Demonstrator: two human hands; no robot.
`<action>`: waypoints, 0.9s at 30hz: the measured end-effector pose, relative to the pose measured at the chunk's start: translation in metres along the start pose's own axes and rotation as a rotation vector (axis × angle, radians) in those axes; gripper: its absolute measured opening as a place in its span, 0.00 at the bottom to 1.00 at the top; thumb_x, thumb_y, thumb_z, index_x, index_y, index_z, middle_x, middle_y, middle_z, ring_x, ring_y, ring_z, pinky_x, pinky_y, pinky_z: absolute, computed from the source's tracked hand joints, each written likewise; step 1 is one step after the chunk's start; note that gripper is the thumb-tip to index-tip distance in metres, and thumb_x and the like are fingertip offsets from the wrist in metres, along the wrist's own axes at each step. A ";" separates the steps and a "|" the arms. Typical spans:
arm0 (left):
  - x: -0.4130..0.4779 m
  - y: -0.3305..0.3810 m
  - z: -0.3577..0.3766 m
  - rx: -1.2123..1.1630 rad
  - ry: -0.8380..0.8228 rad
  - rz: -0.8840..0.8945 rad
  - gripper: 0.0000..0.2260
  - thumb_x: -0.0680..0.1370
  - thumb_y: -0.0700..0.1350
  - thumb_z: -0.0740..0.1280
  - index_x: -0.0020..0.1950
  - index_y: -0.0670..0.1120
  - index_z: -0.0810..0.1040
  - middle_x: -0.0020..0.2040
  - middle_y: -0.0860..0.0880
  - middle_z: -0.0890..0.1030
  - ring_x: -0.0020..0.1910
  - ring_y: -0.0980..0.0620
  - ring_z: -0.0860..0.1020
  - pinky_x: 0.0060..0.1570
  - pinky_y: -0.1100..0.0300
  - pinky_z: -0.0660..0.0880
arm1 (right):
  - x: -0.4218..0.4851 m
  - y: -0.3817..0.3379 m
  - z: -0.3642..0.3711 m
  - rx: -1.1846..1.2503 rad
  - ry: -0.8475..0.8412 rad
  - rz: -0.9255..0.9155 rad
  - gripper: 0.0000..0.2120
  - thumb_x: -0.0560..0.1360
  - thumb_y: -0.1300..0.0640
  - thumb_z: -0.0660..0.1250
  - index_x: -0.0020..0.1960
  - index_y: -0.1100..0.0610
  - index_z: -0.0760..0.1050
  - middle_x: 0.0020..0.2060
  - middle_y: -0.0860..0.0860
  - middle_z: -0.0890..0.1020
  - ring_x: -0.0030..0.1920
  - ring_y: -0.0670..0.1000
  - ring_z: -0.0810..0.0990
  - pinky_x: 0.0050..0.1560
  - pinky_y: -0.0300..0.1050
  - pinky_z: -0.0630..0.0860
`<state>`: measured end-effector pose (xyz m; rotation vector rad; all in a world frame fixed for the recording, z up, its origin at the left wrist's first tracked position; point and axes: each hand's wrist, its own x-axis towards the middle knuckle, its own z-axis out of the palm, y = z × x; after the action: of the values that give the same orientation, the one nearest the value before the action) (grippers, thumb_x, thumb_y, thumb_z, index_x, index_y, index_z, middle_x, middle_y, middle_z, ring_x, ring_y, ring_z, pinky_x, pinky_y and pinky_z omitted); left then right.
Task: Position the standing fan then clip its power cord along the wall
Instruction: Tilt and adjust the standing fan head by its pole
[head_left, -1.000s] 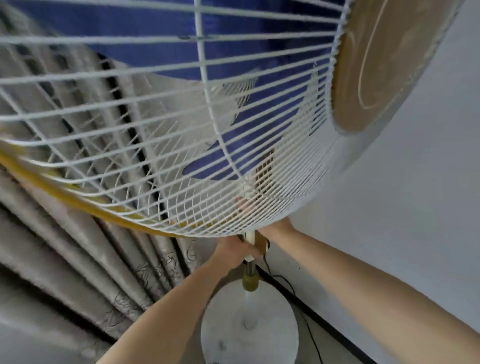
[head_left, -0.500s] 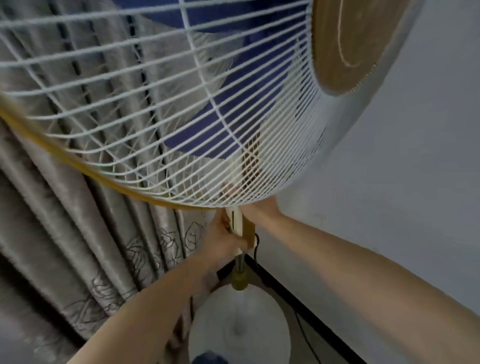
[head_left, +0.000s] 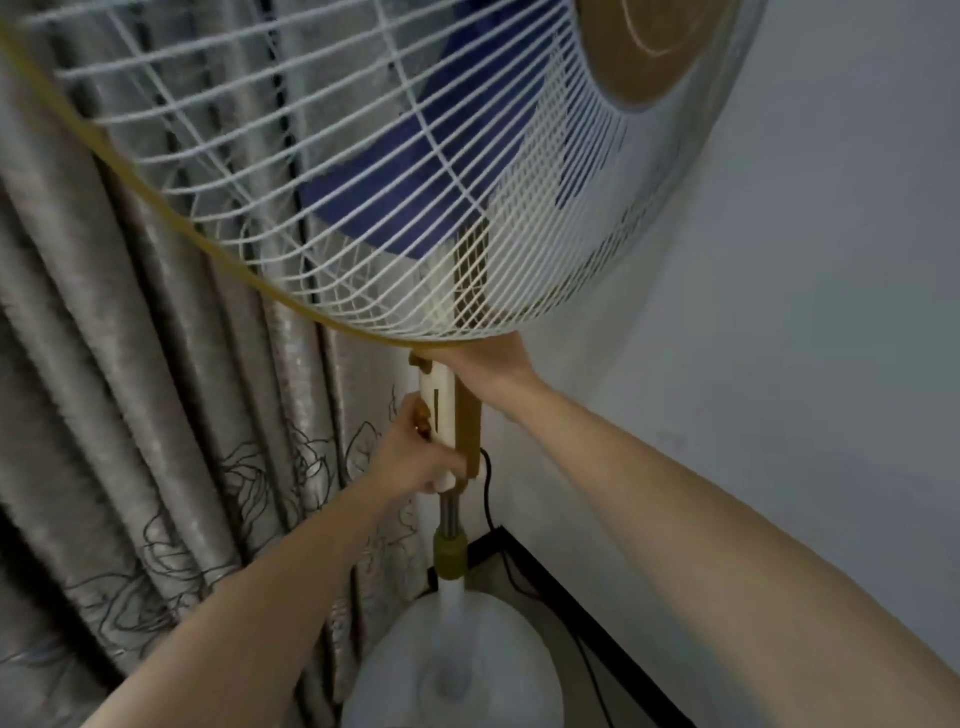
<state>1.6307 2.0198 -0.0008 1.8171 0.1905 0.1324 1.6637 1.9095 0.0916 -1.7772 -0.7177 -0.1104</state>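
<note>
While left hand (head_left: 415, 460) grips the fan post (head_left: 440, 410), right hand (head_left: 488, 364) seemingly clasps it higher.

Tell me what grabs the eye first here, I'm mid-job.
The big white wire fan guard with blue blades fills the top of the view. Under it, the right hand grips the top of the cream and gold control column and the left hand grips its lower end. A black power cord hangs loose from the column, down beside the pale wall.
</note>
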 end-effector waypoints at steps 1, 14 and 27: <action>0.004 -0.003 -0.004 -0.007 -0.002 -0.011 0.34 0.56 0.36 0.77 0.58 0.49 0.70 0.53 0.42 0.79 0.52 0.42 0.79 0.44 0.40 0.81 | 0.005 0.003 0.003 -0.068 -0.003 0.019 0.07 0.67 0.51 0.75 0.43 0.45 0.78 0.43 0.40 0.78 0.44 0.38 0.76 0.37 0.24 0.69; 0.012 -0.025 -0.014 0.093 0.024 0.139 0.33 0.61 0.43 0.81 0.61 0.45 0.71 0.55 0.44 0.80 0.52 0.48 0.80 0.50 0.55 0.80 | 0.016 0.028 -0.001 0.063 -0.076 -0.086 0.12 0.60 0.49 0.79 0.38 0.38 0.78 0.35 0.26 0.81 0.39 0.28 0.78 0.32 0.19 0.69; 0.009 -0.031 -0.011 0.073 0.091 0.167 0.30 0.61 0.43 0.81 0.58 0.50 0.71 0.48 0.52 0.82 0.41 0.62 0.82 0.35 0.70 0.77 | 0.023 0.027 -0.001 0.110 -0.191 -0.057 0.14 0.60 0.47 0.78 0.42 0.38 0.77 0.37 0.30 0.82 0.41 0.29 0.79 0.35 0.23 0.73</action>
<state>1.6355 2.0394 -0.0278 1.8999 0.1085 0.3303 1.6965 1.9135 0.0793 -1.6768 -0.8953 0.0607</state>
